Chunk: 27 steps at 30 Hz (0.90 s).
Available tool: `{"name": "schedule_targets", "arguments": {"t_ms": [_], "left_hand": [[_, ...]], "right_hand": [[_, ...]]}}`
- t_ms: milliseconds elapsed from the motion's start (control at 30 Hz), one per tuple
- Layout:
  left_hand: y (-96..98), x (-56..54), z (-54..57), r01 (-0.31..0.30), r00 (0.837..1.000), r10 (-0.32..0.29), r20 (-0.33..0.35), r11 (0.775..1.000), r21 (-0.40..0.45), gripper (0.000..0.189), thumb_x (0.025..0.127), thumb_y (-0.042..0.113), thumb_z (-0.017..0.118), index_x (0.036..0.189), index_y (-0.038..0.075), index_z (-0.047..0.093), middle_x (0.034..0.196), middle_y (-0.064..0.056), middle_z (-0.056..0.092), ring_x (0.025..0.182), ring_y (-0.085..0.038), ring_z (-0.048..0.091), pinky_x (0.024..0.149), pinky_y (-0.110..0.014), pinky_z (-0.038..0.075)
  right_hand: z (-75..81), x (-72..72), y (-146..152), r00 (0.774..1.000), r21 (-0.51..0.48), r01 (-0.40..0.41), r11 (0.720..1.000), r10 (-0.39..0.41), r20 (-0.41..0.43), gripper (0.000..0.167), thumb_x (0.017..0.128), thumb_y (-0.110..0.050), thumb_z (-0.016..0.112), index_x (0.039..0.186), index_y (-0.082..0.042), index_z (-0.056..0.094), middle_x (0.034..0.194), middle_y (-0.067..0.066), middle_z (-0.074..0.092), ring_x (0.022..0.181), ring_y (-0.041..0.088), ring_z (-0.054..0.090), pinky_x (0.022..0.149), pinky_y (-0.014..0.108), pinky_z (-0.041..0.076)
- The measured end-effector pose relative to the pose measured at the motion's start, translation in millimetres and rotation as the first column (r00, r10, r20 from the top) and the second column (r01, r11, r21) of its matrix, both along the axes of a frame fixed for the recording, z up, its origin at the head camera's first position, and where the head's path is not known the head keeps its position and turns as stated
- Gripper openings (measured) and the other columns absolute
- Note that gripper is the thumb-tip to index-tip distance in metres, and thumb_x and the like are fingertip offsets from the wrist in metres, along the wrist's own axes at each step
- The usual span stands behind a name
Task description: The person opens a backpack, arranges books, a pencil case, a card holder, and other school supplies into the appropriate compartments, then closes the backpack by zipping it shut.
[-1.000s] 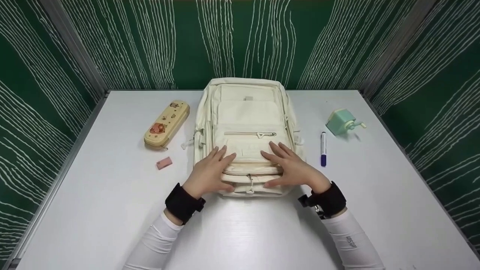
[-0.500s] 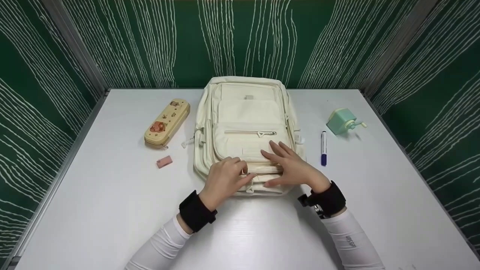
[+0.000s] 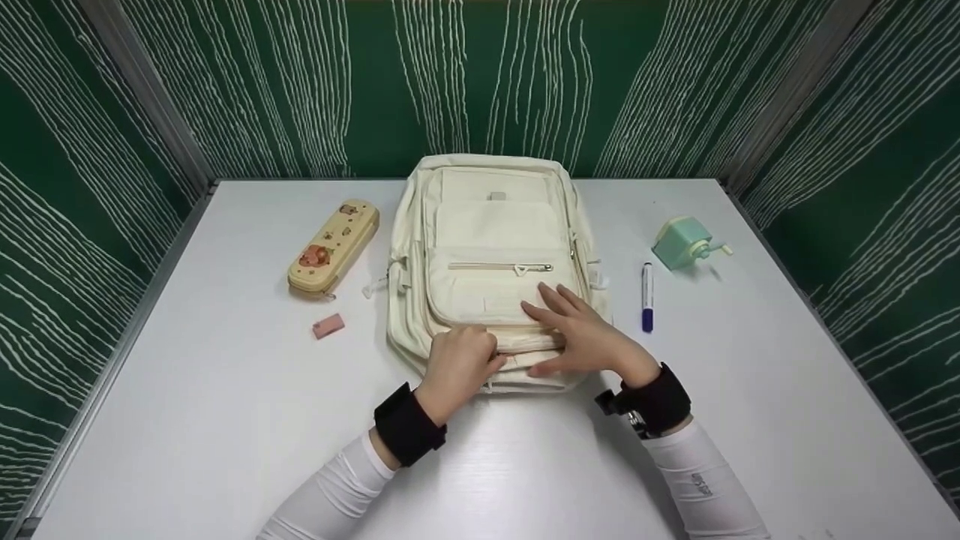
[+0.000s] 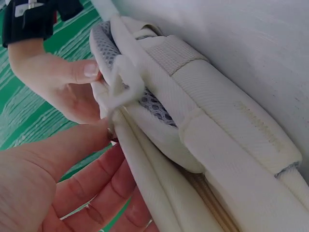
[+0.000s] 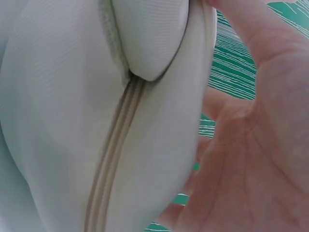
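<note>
A cream backpack [image 3: 502, 225] lies front side up in the middle of the table, one end toward me. At that near end my left hand [image 3: 461, 364] pinches a zipper pull [image 4: 126, 89] between thumb and curled fingers; the pull's white loop shows in the left wrist view. My right hand [image 3: 589, 334] rests on the bag's near right part with fingers spread, its thumb [image 5: 241, 19] at the edge in the right wrist view. A beige zipper [image 5: 113, 159] runs along the bag's side beneath it.
To the left lie a yellow pencil case [image 3: 334, 247] with bear prints and a pink eraser [image 3: 328, 325]. A marker [image 3: 647, 298] with a blue cap and a mint green crank pencil sharpener [image 3: 682, 244] are on the right. Green walls surround the white table [image 3: 225, 412].
My left hand has moved right and inward from lying spread on the bag; its fingers have curled onto the zipper pull and shifted slightly toward me. The right hand stays put.
</note>
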<state>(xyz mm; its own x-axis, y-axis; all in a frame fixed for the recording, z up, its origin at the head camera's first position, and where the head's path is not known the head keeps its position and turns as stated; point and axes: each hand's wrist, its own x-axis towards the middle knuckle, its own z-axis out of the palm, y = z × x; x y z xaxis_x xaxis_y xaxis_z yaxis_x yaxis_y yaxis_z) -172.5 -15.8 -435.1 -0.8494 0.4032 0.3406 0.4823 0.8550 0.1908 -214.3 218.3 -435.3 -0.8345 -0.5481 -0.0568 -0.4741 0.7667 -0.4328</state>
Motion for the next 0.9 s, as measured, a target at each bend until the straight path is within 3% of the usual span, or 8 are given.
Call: {"name": "schedule_targets", "arguments": {"t_ms": [367,700,900], "left_hand": [[-8.3,-1.8,3.4,0.043,0.997,-0.045,0.064,0.999,0.032,0.030,0.084,0.024,0.084,0.061,0.014,0.067,0.064,0.003,0.068,0.064,-0.018,0.068,0.055,-0.034,0.052],[-37.5,-6.0,9.5,0.000,0.986,-0.013,0.167,0.997,0.079,0.026,0.080,0.021,0.087,0.061,0.013,0.072,0.065,0.002,0.072,0.063,-0.018,0.068,0.056,-0.034,0.052],[-57.1,-12.8,17.2,-0.023,0.979,0.006,0.206,0.997,0.077,0.026,0.079,0.020,0.087,0.060,0.011,0.071,0.065,-0.001,0.072,0.065,-0.023,0.068,0.056,-0.041,0.053]], "right_hand": [[-0.3,0.1,-1,1.000,-0.013,0.005,1.000,-0.004,0.029,0.103,0.076,-0.050,0.087,0.158,-0.013,0.038,0.171,0.024,0.012,0.158,0.052,0.007,0.123,0.073,0.015],[-1.7,-0.7,-1,0.999,-0.026,-0.009,1.000,0.010,0.032,0.103,0.076,-0.049,0.088,0.158,-0.012,0.039,0.171,0.025,0.012,0.158,0.053,0.007,0.123,0.073,0.016],[1.2,-1.2,1,0.999,-0.027,-0.011,1.000,0.011,0.034,0.102,0.076,-0.047,0.088,0.158,-0.012,0.038,0.172,0.023,0.012,0.158,0.052,0.006,0.123,0.074,0.014]]}}
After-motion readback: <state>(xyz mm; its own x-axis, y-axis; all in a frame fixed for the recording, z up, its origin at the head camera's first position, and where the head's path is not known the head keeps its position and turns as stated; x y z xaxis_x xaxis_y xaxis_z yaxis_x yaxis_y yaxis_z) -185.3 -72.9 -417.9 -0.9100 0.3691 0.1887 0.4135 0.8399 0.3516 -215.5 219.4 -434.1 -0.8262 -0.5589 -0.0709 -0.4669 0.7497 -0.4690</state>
